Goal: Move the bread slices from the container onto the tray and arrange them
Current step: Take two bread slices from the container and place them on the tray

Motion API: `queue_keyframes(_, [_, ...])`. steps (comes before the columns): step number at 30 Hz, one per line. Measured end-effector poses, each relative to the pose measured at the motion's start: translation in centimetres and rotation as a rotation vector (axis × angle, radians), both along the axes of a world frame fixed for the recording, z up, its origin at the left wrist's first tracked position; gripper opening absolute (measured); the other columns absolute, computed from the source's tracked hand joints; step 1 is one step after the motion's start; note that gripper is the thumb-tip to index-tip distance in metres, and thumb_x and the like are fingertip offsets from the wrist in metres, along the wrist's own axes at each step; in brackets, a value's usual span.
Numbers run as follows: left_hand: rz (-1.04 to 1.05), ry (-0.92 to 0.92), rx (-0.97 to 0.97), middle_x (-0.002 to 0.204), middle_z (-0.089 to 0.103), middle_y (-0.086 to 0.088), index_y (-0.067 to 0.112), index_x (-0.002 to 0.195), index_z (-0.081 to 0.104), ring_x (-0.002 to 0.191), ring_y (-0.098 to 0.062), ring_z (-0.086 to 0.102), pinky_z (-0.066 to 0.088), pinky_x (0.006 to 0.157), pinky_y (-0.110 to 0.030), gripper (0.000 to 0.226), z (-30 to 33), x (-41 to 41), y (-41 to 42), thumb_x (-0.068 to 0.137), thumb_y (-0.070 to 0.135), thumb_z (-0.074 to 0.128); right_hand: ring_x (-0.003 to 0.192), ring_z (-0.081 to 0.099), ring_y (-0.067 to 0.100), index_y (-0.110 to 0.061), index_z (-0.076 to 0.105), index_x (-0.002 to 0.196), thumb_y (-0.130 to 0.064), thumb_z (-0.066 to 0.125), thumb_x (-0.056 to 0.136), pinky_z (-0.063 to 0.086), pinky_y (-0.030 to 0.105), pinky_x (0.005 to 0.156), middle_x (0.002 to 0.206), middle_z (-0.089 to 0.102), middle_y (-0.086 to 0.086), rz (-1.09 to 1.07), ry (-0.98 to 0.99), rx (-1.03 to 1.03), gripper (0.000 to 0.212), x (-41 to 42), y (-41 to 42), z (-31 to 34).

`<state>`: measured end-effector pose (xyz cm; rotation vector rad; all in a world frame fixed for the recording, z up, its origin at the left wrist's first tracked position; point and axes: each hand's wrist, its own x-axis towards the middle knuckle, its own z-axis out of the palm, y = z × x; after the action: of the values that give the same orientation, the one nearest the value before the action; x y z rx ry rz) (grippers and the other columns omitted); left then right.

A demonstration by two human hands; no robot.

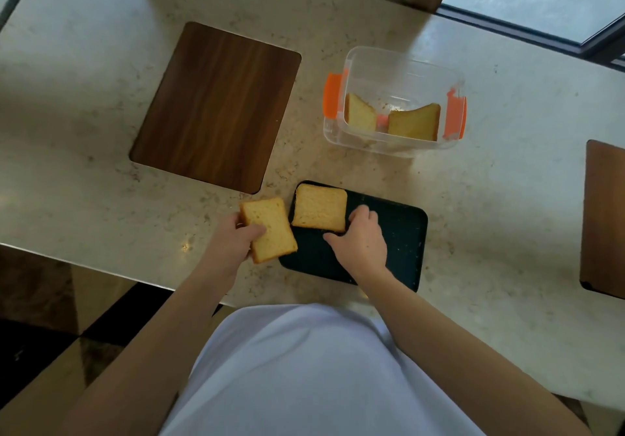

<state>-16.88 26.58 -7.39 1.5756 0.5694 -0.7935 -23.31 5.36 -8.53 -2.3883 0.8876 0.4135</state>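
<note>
A dark tray [402,232] lies near the counter's front edge. One bread slice [319,208] rests flat on its far left corner, and my right hand [360,239] touches that slice's right edge with its fingertips. My left hand [233,241] grips a second bread slice [270,229], held just left of the tray, partly over its edge. Behind the tray stands a clear container [399,73] with orange clips. It holds two more slices, one leaning at the left [360,114] and one at the right [416,122].
A dark wooden board [216,104] is set into the pale stone counter [84,182] at the left. Another wooden board [605,219] shows at the right edge. Window frames run along the back. The counter's front edge drops to the floor at lower left.
</note>
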Motion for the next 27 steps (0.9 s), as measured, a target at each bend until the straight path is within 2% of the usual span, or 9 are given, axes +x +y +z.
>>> queue_keyframes(3, [0.015, -0.001, 0.002, 0.117, 0.062, -0.001, 0.02, 0.126, 0.051, 0.104, -0.021, 0.062, 0.054, 0.071, -0.034, 0.036, 0.0, 0.1, -0.2, 0.093, 0.01, 0.061, 0.11, 0.054, 0.028, -0.012, 0.039, 0.133, -0.042, 0.083, 0.074, 0.054, 0.044, 0.078, 0.126, 0.048, 0.009, 0.093, 0.01, -0.017, 0.079, 1.0, -0.1, -0.3])
queue_keyframes(5, [0.004, -0.008, -0.002, 0.117, 0.063, -0.002, 0.02, 0.126, 0.052, 0.105, -0.021, 0.062, 0.053, 0.072, -0.034, 0.036, 0.0, 0.0, -0.2, 0.093, 0.011, 0.062, 0.11, 0.056, 0.03, -0.012, 0.035, 0.137, -0.043, 0.082, 0.075, 0.053, 0.044, 0.078, 0.13, 0.048, 0.011, 0.098, 0.02, 0.016, 0.083, 1.6, 0.1, -0.4])
queue_keyframes(8, [-0.008, -0.008, 0.005, 0.118, 0.062, -0.002, 0.016, 0.133, 0.05, 0.105, -0.021, 0.062, 0.054, 0.074, -0.035, 0.043, -0.1, 0.0, -0.1, 0.093, 0.012, 0.062, 0.106, 0.06, 0.033, -0.011, 0.036, 0.133, -0.042, 0.08, 0.079, 0.052, 0.043, 0.074, 0.13, 0.05, 0.013, 0.055, 0.043, 0.077, 0.076, 2.2, 0.4, -0.5])
queue_keyframes(11, [-0.023, 0.014, 0.02, 0.123, 0.061, -0.006, 0.013, 0.138, 0.048, 0.108, -0.023, 0.061, 0.055, 0.082, -0.04, 0.047, -0.4, 0.0, -0.1, 0.093, 0.013, 0.062, 0.104, 0.061, 0.033, -0.011, 0.036, 0.131, -0.041, 0.078, 0.082, 0.052, 0.042, 0.072, 0.131, 0.049, 0.013, 0.027, 0.059, 0.082, 0.072, 2.3, 0.6, -0.4])
queue_keyframes(17, [-0.042, 0.014, 0.005, 0.13, 0.057, -0.007, 0.013, 0.143, 0.043, 0.113, -0.026, 0.058, 0.053, 0.09, -0.046, 0.053, -0.6, 0.2, -0.3, 0.094, 0.014, 0.062, 0.101, 0.061, 0.033, -0.01, 0.034, 0.132, -0.041, 0.077, 0.081, 0.047, 0.039, 0.067, 0.129, 0.05, 0.014, -0.065, 0.075, 0.107, 0.074, 2.3, 1.2, -0.4])
queue_keyframes(23, [-0.075, -0.013, 0.011, 0.129, 0.059, -0.008, 0.013, 0.142, 0.045, 0.113, -0.026, 0.059, 0.051, 0.096, -0.051, 0.052, -0.5, 0.4, -0.3, 0.093, 0.015, 0.063, 0.103, 0.061, 0.033, -0.01, 0.036, 0.13, -0.043, 0.077, 0.081, 0.049, 0.04, 0.07, 0.13, 0.05, 0.013, -0.008, 0.068, 0.083, 0.072, 2.6, 1.0, -0.2])
queue_keyframes(27, [-0.132, -0.021, 0.018, 0.125, 0.061, -0.007, 0.014, 0.14, 0.048, 0.11, -0.024, 0.061, 0.053, 0.093, -0.047, 0.05, -0.5, 0.4, -0.8, 0.092, 0.016, 0.064, 0.103, 0.061, 0.033, -0.009, 0.037, 0.131, -0.043, 0.077, 0.08, 0.052, 0.041, 0.073, 0.129, 0.051, 0.013, 0.03, 0.079, 0.09, 0.073, 2.8, 0.6, 0.1])
